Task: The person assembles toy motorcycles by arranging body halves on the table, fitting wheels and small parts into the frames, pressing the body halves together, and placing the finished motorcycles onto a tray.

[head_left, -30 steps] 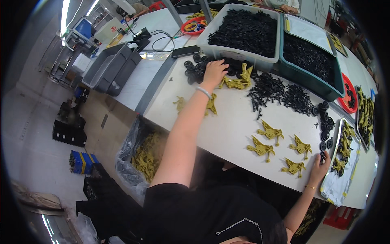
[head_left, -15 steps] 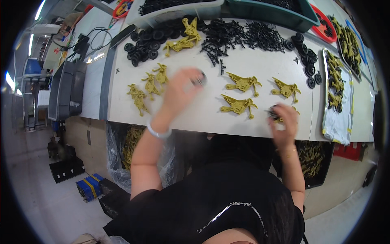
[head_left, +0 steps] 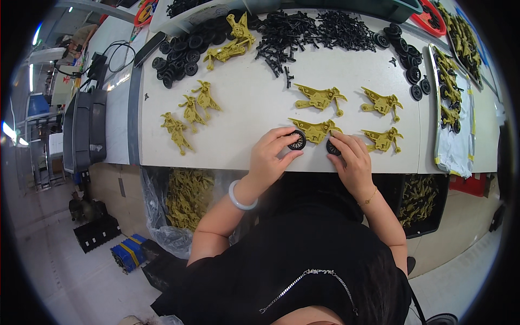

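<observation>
My left hand (head_left: 266,157) pinches a black spoked toy wheel (head_left: 297,140) between thumb and fingers. A second black wheel (head_left: 332,147) is gripped by my right hand (head_left: 355,161). Both wheels are at the near edge of a yellow-green plastic toy motorcycle body piece (head_left: 310,130), one at each end; whether they are seated in it I cannot tell. Just behind lies a similar body piece (head_left: 319,99). Two others, an upper piece (head_left: 381,103) and a lower piece (head_left: 382,140), lie to the right, the lower one beside my right hand.
Several yellow-green pieces (head_left: 191,112) lie at left. Along the back are wheel piles, one left (head_left: 189,46) and one right (head_left: 407,54), and small black parts (head_left: 287,38). Bins (head_left: 379,10) stand behind. A tray (head_left: 455,154) holds pieces with wheels at right.
Both hands have come together at the lower middle body piece, the left moving right and nearer, the right moving left. Each brings a wheel. The head view has shifted slightly.
</observation>
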Demonstrator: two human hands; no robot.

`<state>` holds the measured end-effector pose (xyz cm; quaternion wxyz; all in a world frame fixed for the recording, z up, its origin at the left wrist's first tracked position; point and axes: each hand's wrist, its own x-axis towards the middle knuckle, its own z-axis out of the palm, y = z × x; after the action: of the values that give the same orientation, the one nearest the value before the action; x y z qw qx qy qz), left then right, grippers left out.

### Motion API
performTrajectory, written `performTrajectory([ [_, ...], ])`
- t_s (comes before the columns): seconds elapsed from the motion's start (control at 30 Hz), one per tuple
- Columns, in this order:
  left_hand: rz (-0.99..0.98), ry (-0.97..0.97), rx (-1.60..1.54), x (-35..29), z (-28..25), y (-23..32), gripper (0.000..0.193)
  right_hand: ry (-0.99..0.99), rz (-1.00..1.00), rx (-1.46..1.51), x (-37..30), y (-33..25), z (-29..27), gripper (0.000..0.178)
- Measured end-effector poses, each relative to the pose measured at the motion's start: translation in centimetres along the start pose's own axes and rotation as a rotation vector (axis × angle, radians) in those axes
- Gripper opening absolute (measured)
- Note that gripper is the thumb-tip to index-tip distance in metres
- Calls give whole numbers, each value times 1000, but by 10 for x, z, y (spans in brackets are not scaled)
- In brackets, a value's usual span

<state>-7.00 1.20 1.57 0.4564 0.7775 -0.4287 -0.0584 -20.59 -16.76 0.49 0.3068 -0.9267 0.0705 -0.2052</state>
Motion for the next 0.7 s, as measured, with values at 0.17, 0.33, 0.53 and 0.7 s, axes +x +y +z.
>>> performTrajectory([
  [0.17,-81,-13,7,0,2,3,33,8,-5,9,0,2,1,40],
  [0.33,-98,18,-5,-4,0,3,31,1,1,35,2,2,1,41],
  [0.53,28,4,214,-6,-5,-1,31,9,-28,62,1,2,0,41],
  [0.7,-4,-58,206,-9,1,5,31,62,23,45,-2,1,0,40],
])
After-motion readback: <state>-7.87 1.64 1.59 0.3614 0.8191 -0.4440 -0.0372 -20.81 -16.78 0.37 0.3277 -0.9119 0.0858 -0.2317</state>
